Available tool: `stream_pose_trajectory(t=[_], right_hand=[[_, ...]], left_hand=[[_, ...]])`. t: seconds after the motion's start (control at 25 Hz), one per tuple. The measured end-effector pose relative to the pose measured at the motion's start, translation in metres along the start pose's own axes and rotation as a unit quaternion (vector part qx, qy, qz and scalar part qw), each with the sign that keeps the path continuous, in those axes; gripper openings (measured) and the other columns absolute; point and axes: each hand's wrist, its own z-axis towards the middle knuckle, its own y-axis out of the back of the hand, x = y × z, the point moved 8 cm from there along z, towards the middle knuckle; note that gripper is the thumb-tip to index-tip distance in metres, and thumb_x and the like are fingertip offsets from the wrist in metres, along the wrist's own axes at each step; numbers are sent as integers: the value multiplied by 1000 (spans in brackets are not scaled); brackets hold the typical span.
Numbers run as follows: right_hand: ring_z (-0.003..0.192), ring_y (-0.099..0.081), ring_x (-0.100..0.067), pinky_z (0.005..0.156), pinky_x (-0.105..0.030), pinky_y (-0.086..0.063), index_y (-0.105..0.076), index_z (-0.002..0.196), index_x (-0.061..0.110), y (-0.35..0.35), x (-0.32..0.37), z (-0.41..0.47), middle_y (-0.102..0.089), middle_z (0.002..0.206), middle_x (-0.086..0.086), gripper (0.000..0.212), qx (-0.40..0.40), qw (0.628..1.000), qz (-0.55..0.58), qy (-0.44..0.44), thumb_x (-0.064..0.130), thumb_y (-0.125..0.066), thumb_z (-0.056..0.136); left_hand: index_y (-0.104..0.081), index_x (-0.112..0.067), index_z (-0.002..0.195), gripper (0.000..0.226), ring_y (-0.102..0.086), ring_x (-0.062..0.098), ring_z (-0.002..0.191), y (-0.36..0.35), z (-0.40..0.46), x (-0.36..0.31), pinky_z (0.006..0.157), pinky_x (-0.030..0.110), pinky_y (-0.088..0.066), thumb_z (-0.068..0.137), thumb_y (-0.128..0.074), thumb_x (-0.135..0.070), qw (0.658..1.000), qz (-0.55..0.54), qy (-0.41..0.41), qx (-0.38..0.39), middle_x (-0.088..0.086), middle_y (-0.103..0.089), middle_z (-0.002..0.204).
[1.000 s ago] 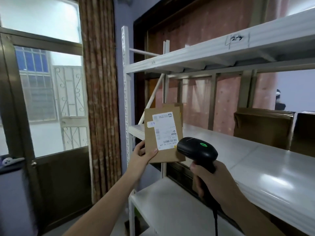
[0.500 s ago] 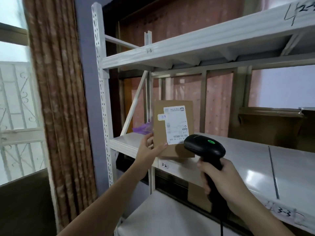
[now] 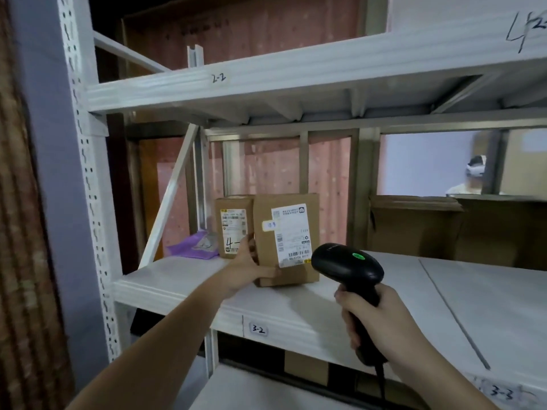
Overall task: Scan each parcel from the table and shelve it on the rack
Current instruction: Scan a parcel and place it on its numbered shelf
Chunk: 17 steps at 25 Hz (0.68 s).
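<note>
Left hand (image 3: pixel 247 269) clamped on cardboard parcel (image 3: pixel 286 239), standing on rack (image 3: pixel 189 287) shelf 3-2 (release pending). Right hand (image 3: pixel 384 324) gripping scanner (image 3: pixel 347 269) at 4 o'clock. Earlier-shelved parcel (image 3: pixel 233 226) at 9 o'clock.

Rack (image 3: pixel 97 202) fills the view, upright post at left, curtain (image 3: pixel 26 232) further left. Parcel (image 3: pixel 285 238) stands upright on the shelf (image 3: pixel 183 288) tagged 3-2, near its front edge. Left hand (image 3: pixel 247 269) grips the parcel's lower left corner. Second parcel (image 3: pixel 233 226) stands just behind and left of it, touching or nearly so. Flat mailer bag (image 3: pixel 194 247) lies on the same shelf left of both, by the diagonal brace. Scanner (image 3: pixel 346 266) sits in the right hand (image 3: pixel 381 327), in front and right of the parcel, apart from it. Large boxes (image 3: pixel 420 226) stand at the shelf's back right. Shelf tagged 2-2 (image 3: pixel 266 81) is above; another shelf below.
</note>
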Motion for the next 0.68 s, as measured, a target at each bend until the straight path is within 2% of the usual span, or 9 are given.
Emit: stream_pose_trajectory(t=[0.08, 0.16, 0.24, 0.36, 0.44, 0.56, 0.64, 0.68], right_hand=[[51, -45, -34, 56, -43, -42, -52, 73, -13, -1, -2, 3, -52, 54, -22, 40, -6, 1000, -15, -6, 19, -62, 93], [50, -48, -32, 55, -40, -44, -53, 74, -13, -3, 1, 6, -53, 54, -21, 38, -16, 999, -28, 2, 19, -61, 94], [50, -49, -31, 56, -38, -47, -55, 80, -14, -9, 3, 9, -53, 54, -21, 35, -27, 999, -32, 13, 18, -61, 93], [50, -50, -31, 56, -37, -47, -56, 81, -16, -19, 5, 12, -53, 55, -23, 35, -35, 999, -36, 15, 17, -61, 93], [50, -51, -31, 55, -35, -48, -57, 84, -16, -25, 4, 11, -54, 56, -23, 35, -35, 999, -40, 8, 18, -61, 93], [49, -51, -30, 52, -33, -48, -57, 87, -15, -32, 4, 7, -53, 56, -20, 33, -41, 998, -39, -6, 17, -60, 93], [49, -51, -30, 52, -32, -47, -56, 83, -15, -34, 1, 2, -53, 55, -19, 34, -50, 998, -44, -14, 17, -60, 92], [48, -51, -29, 53, -33, -47, -56, 81, -14, -34, 0, -1, -53, 55, -19, 34, -53, 997, -51, -16, 18, -60, 92]], left_hand=[[1, -24, 163, 131, -54, 21, 134, 2, 16, 7, 100, 33, -51, 73, -90, 3, 1000, 0, 4, -1, 2, -48, 154], [3, -24, 162, 131, -51, 22, 137, 2, 25, 11, 101, 33, -49, 74, -90, 1, 1000, 7, 9, 4, 1, -50, 153], [-2, -23, 161, 136, -49, 21, 139, 6, 32, 15, 109, 36, -44, 66, -99, -15, 1000, 10, 7, -11, 0, -52, 151], [-21, -19, 156, 140, -50, 23, 136, 15, 38, 18, 118, 48, -41, 45, -104, -43, 995, 47, 14, -89, 1, -51, 147], [-30, -16, 148, 127, -53, 27, 134, 20, 43, 23, 116, 52, -43, 47, -102, -43, 990, 48, 25, -131, 5, -53, 143], [-40, -11, 131, 99, -56, 26, 122, 26, 42, 26, 106, 48, -50, 56, -96, -45, 978, 66, 40, -194, 4, -55, 130], [-51, -12, 113, 66, -62, 26, 106, 26, 35, 18, 93, 43, -55, 69, -91, -41, 971, 90, 31, -219, 3, -63, 111], [-56, -14, 97, 45, -63, 25, 95, 24, 33, 14, 83, 38, -54, 76, -88, -38, 972, 100, 20, -212, 2, -65, 95]])
